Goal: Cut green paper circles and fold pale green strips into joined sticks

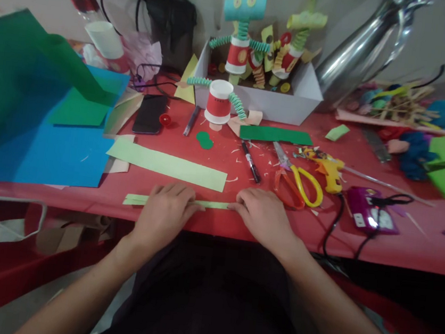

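Observation:
A narrow light-green paper strip (pixel 214 205) lies along the near edge of the red table (pixel 398 246). My left hand (pixel 165 211) lies over its left part with curled fingers pressing it down. My right hand (pixel 263 214) presses the strip's right end with bent fingertips. A wider light-green paper strip (pixel 166 163) lies just beyond the hands. A paper-cup figure (pixel 219 101) with green accordion arms stands further back.
Yellow-and-orange scissors (pixel 299 184), a black marker (pixel 251 162), a yellow glue gun (pixel 328 171) and a purple device (pixel 368 211) lie to the right. Blue (pixel 47 152) and green paper sheets (pixel 8 73) cover the left. A white box (pixel 274 100) of paper figures, a phone (pixel 150 114) and a metal jug (pixel 360 48) stand behind.

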Available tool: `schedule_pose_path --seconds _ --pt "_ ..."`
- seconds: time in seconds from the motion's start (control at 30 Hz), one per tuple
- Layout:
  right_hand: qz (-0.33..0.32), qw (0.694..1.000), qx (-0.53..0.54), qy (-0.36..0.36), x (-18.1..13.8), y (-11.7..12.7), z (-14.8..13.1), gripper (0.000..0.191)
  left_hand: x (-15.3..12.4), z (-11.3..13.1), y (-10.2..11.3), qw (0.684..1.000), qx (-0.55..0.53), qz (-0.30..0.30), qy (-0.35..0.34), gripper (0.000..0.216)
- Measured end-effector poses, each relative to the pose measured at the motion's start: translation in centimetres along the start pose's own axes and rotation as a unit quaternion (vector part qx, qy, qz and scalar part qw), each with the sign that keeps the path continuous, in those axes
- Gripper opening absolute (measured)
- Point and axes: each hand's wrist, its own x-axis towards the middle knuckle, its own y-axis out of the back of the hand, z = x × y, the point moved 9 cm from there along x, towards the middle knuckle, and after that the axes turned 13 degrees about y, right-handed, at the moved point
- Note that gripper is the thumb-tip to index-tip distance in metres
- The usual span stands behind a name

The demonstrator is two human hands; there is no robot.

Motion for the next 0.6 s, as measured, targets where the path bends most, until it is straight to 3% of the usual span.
schedule_pose_path --seconds 0.13,0.43,0.6 --pt "-0.027 1.0 -0.009 -0.014 0.3 0.0 0.1 0.022 0.2 1.3 -0.6 0.999 -0.033 -0.005 0.008 0.015" --pt "-0.043 0.998 -0.023 -0.031 0.5 0.1 0.3 0.022 1.8 0.5 -0.7 0.992 -0.032 -0.082 0.09 0.011" --pt "-0.026 0.999 -0.006 -0.025 0.0 0.1 0.4 0.017 1.6 0.2 -0.6 0.991 -0.055 -0.077 0.094 0.005"
